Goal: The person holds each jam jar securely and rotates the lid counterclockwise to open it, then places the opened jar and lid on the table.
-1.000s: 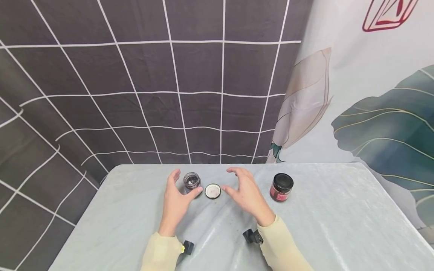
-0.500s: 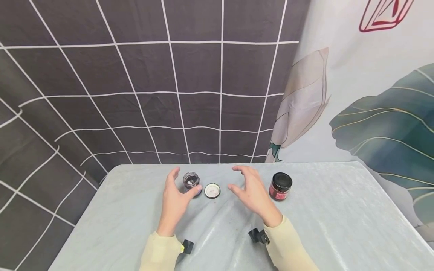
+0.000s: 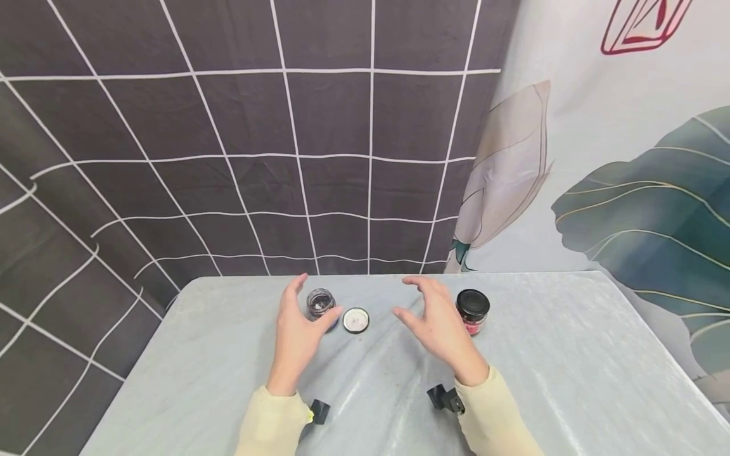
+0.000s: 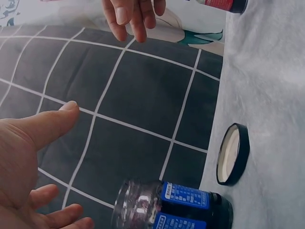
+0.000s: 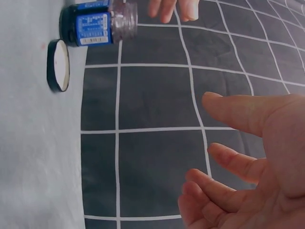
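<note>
A lidless glass jar (image 3: 320,299) with dark contents stands upright on the table. Its blue label shows in the wrist views, on the jar (image 4: 186,202) and on the same jar (image 5: 93,26). My left hand (image 3: 298,342) hovers around it, fingers spread, the thumb overlapping it in the head view. Right of that jar lies its black-rimmed lid (image 3: 356,321), white inside facing up. My right hand (image 3: 443,329) is held in the air, thumb and fingers apart, holding nothing. Just right of its fingers stands a second jar (image 3: 473,304) with black lid and red label, partly covered by the hand.
The table (image 3: 570,354) wears a pale grey, slightly wrinkled cloth. Behind it hangs a dark curtain (image 3: 331,114) with white grid lines. A pale leaf-printed curtain (image 3: 525,190) hangs to the right. Small black devices (image 3: 446,399) sit at both wrists.
My right hand has moved right, from beside the loose lid to the red-labelled jar, still spread. My left hand has barely moved; both jars and the lid stay in place.
</note>
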The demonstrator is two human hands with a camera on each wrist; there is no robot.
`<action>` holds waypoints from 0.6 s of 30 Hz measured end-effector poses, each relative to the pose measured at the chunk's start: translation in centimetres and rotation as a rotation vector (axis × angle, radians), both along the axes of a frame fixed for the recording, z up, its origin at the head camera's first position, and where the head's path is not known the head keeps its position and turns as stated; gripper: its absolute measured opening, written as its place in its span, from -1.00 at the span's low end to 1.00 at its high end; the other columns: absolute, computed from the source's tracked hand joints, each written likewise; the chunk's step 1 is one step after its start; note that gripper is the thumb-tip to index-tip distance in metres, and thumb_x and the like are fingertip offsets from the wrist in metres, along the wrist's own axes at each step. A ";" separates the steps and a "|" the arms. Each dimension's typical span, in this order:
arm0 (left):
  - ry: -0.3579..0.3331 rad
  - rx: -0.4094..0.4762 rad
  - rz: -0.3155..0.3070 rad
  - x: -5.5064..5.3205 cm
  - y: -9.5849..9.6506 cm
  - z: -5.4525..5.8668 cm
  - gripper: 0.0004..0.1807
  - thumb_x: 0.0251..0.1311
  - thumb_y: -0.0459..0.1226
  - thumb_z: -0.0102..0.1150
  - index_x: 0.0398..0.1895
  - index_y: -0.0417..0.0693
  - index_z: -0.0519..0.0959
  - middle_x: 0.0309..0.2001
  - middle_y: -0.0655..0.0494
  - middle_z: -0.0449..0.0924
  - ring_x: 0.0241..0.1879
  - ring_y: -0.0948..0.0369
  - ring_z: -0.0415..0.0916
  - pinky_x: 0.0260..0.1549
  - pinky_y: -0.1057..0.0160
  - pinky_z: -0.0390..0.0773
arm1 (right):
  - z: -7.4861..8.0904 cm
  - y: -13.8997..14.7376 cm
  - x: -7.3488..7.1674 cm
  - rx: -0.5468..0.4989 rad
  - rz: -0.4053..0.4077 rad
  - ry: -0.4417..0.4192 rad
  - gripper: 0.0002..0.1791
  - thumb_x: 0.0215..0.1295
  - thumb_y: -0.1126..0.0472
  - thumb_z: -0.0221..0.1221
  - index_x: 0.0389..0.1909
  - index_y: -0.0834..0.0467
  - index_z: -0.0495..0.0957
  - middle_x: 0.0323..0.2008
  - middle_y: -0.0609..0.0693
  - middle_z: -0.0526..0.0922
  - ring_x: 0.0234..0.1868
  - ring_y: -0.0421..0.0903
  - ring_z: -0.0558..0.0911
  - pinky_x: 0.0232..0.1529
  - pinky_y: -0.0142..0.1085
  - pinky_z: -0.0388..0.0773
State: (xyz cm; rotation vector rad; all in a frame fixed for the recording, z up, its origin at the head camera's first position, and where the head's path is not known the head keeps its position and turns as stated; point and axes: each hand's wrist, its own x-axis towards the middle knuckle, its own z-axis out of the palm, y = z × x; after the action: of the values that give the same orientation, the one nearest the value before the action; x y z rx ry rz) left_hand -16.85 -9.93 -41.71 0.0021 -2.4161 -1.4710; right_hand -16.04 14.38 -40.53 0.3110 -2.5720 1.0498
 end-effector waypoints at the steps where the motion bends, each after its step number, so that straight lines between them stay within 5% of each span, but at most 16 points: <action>1: -0.002 0.002 -0.002 0.0 0.1 0.1 -0.03 -0.02 -0.14 0.57 0.46 -0.09 0.26 0.41 -0.13 0.29 0.43 -0.04 0.20 0.39 -0.06 0.17 | 0.0 0.1 0.1 0.000 -0.004 0.008 -0.41 0.13 0.17 0.45 0.19 0.22 0.52 0.12 0.18 0.59 0.15 0.17 0.49 0.16 0.05 0.41; 18: 0.039 -0.017 -0.035 0.5 1.7 1.0 -0.01 -0.08 -0.11 0.60 0.44 -0.06 0.28 0.41 -0.09 0.30 0.41 -0.01 0.25 0.36 -0.04 0.23 | 0.8 1.6 0.6 -0.007 -0.046 0.011 -0.44 0.11 0.22 0.45 0.16 0.23 0.54 0.10 0.18 0.60 0.10 0.18 0.50 0.18 0.06 0.35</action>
State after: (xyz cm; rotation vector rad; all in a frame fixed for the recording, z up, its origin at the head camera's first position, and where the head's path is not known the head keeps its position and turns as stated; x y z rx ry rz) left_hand -16.40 -8.19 -40.72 -0.0725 -2.4090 -1.4518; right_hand -15.44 15.95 -39.77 0.2543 -2.5531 1.0373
